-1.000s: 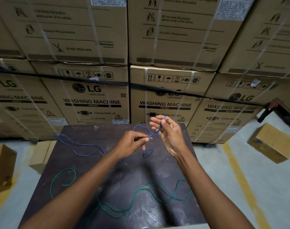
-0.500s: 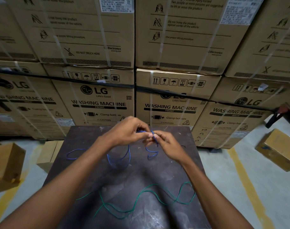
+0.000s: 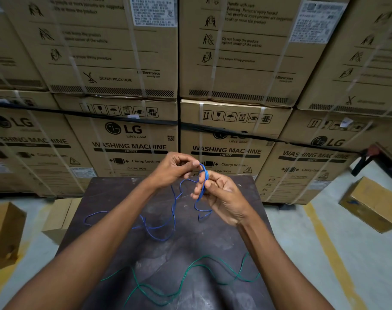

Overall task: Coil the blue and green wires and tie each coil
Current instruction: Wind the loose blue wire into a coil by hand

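The blue wire [image 3: 173,211] is thin and glossy. A few small loops of it stand bunched above the far part of the table, and the rest hangs down from there in loose curves, trailing across the dark tabletop toward the left, where one end curls near the left edge. A short tail also dangles below the loops and hooks back just above the surface.

The right hand [image 3: 222,198] grips the bunched loops between thumb and curled fingers, holding them upright. The left hand [image 3: 175,167] pinches the wire at the top of the loops with thumb and fingertips, its other fingers curled in. The two hands nearly touch, both raised off the table.

The green wire [image 3: 190,278] lies uncoiled in wavy bends across the near part of the table, well apart from the blue one, between the two forearms.

The table [image 3: 213,238] is dark, scuffed and smeared with pale marks. Bare surface lies between the two wires and to the right of the hands.

Stacked cardboard cartons [image 3: 132,135] stand just behind the far edge. Smaller boxes [image 3: 369,204] sit on the concrete floor on either side, beside yellow floor lines.
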`<state>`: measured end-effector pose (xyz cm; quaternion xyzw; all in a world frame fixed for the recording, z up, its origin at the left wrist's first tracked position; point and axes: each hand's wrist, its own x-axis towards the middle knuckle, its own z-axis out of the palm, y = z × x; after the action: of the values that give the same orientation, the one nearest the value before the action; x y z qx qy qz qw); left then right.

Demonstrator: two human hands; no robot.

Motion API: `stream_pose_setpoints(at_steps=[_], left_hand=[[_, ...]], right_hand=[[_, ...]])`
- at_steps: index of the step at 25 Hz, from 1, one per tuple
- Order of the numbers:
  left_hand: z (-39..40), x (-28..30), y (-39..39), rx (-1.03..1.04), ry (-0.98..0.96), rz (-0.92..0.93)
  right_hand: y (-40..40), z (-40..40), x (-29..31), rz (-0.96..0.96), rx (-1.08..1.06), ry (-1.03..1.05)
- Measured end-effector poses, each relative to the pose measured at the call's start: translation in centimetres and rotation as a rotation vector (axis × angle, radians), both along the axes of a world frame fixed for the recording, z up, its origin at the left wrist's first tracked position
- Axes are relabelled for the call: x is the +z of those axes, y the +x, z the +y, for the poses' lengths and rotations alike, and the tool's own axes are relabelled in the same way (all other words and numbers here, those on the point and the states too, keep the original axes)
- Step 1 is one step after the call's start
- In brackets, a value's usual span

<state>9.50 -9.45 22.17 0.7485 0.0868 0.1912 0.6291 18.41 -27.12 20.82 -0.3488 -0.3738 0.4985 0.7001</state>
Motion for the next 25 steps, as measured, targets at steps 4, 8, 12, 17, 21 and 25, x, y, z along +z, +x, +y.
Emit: stream_pose_setpoints(at_steps=[4, 8, 12, 17, 21, 25], left_hand=[[-0.4, -2.0, -0.1, -0.058, -0.218, -0.021], [-1.0, -4.0, -0.6, -0.006, -0.182, 0.068], [-2.0, -5.1, -1.0, -0.106, 0.035, 0.157], [-0.4, -1.4, -2.7, -0.071, 0.489, 0.252], [2.2, 3.5, -3.3, -0.035, 0.763, 0.208], [4.7, 5.9, -2.1, -0.057, 0.708, 0.172]], right_hand=[[0.2, 1.2, 0.9, 0.021, -0.052, 0.062], [1.1, 2.4, 2.4, 0.085, -0.158, 0.055], [2.4, 4.1, 2.8, -0.109, -0.392, 0.058], [4.6, 4.7, 0.1, -0.585, -0.499, -0.075], [4.3, 3.7, -1.4, -0.751, -0.298, -0.173], [2.1, 3.1, -1.1, -0.624, -0.106, -0.162]])
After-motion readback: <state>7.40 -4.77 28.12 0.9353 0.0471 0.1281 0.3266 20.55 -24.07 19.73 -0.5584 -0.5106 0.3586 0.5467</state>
